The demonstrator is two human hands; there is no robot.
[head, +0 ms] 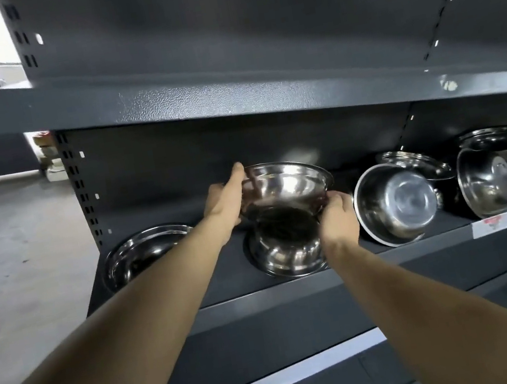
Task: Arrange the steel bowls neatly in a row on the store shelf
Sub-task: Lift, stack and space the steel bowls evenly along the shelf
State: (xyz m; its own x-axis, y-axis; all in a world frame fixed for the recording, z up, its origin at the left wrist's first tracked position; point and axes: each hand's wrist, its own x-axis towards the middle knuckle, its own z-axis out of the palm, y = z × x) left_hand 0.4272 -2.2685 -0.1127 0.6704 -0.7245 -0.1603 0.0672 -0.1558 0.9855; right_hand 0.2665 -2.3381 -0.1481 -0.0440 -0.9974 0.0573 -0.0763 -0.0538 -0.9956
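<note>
Steel bowl [281, 186] held tilted above another upright bowl [285, 254] on the dark shelf [263, 295], left hand [227, 206] and right hand [338, 217] fingers gripping its rim.

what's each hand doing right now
Left hand: closed on the left rim of the raised steel bowl.
Right hand: closed on the same bowl's right side, above another bowl on the shelf.

A grey concrete floor [15, 254] is seen at the left. Stacked packaged goods [47, 157], too blurred to identify, are glimpsed beyond the slotted upright [81, 195]. A red-printed price label [504, 220] is fixed lower right.
</note>
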